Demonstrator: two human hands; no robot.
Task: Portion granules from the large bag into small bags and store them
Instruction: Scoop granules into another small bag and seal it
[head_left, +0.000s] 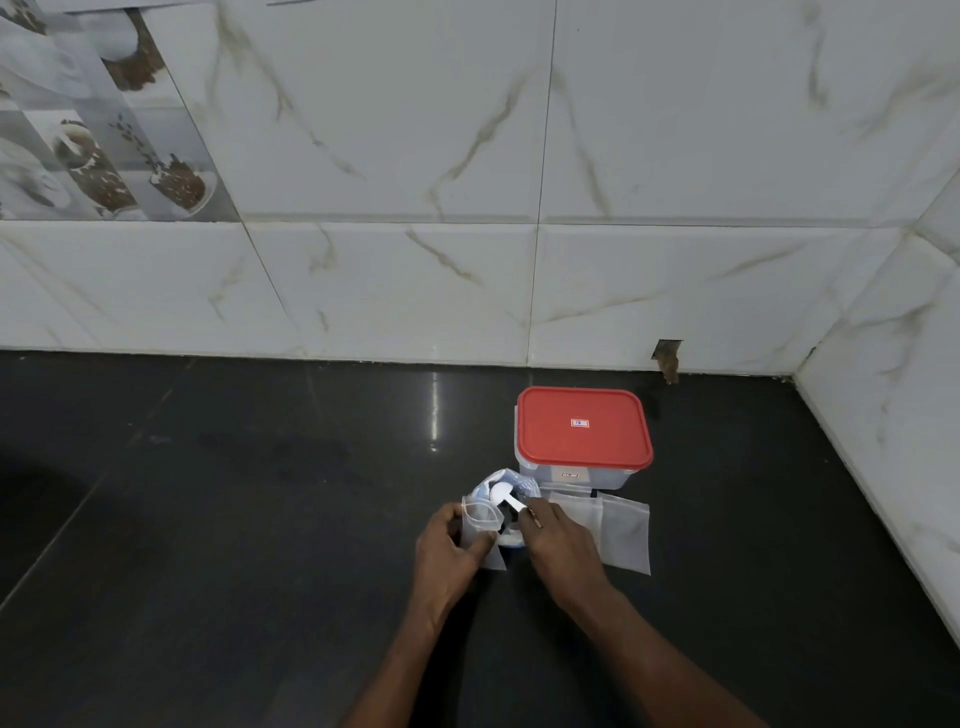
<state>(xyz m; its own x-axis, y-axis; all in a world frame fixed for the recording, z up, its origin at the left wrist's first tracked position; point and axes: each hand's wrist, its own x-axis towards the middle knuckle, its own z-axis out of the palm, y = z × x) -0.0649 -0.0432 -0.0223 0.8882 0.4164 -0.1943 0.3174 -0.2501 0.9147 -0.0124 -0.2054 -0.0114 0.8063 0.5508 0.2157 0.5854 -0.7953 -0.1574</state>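
Note:
On the dark countertop my left hand (453, 545) pinches a small clear bag (480, 525) and holds its mouth open. My right hand (558, 538) grips the handle of a white plastic spoon (503, 492), whose bowl hovers over the open large bag (506, 480), white with blue print, just behind the small bag. Whether the spoon carries granules is not visible. Several flat empty small bags (621, 535) lie to the right of my right hand.
A clear plastic container with a shut red lid (582, 428) stands behind the bags, near the tiled back wall. A side wall closes off the counter on the right. Dark bare countertop (234, 519) stretches to the left.

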